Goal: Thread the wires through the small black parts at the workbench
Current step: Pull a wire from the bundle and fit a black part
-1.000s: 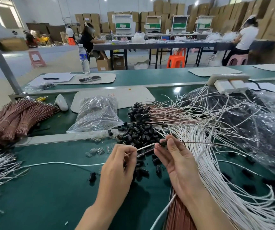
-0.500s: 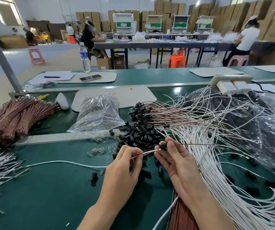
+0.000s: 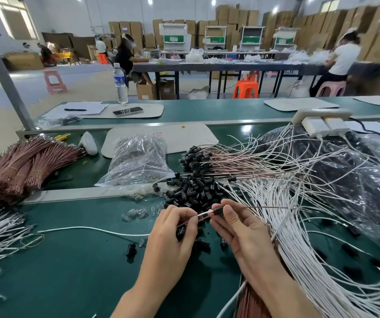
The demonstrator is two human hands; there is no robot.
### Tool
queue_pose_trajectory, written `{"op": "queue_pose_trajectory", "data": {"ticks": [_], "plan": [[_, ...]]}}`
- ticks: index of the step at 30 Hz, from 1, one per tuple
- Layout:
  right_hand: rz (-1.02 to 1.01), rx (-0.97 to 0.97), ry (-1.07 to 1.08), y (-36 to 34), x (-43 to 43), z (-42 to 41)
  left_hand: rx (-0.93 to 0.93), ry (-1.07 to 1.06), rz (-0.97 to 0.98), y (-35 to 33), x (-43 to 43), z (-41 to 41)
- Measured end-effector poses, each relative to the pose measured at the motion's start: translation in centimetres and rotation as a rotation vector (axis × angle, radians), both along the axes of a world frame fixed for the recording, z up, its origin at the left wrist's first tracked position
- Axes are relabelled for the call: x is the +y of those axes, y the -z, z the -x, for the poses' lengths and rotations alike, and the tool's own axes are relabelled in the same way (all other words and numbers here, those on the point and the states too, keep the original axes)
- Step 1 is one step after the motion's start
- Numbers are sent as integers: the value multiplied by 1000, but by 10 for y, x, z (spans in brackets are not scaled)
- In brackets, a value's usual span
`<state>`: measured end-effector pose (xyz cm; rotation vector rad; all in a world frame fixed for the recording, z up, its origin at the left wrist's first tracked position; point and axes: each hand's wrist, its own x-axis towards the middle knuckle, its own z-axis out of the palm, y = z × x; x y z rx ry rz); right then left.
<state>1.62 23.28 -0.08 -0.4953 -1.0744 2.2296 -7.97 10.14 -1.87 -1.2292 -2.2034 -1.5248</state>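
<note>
On the green worktop (image 3: pixel 69 271), left hand (image 3: pixel 175 228) pinches the thin pink-white wire (image 3: pixel 203 215), right hand (image 3: pixel 237 228) pinches a small black plastic sleeve (image 3: pixel 218 211) at 1 o'clock; gap narrowed, wire seemingly fed further through.

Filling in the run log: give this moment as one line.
left hand pinches wires | right hand holds black part on wires | loose black parts piled behind

- We see a small black part (image 3: pixel 218 211) sitting on a near-level brown-and-white wire (image 3: pixel 203 215).
- Loose black parts (image 3: pixel 192 193) heap at its 12 o'clock.
</note>
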Motion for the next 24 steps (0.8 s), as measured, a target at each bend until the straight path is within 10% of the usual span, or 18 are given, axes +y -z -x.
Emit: {"op": "queue_pose_trajectory", "data": {"ticks": [24], "plan": [[-204, -125, -56, -7, -8, -3, 76, 47, 73, 0, 1, -2]]}}
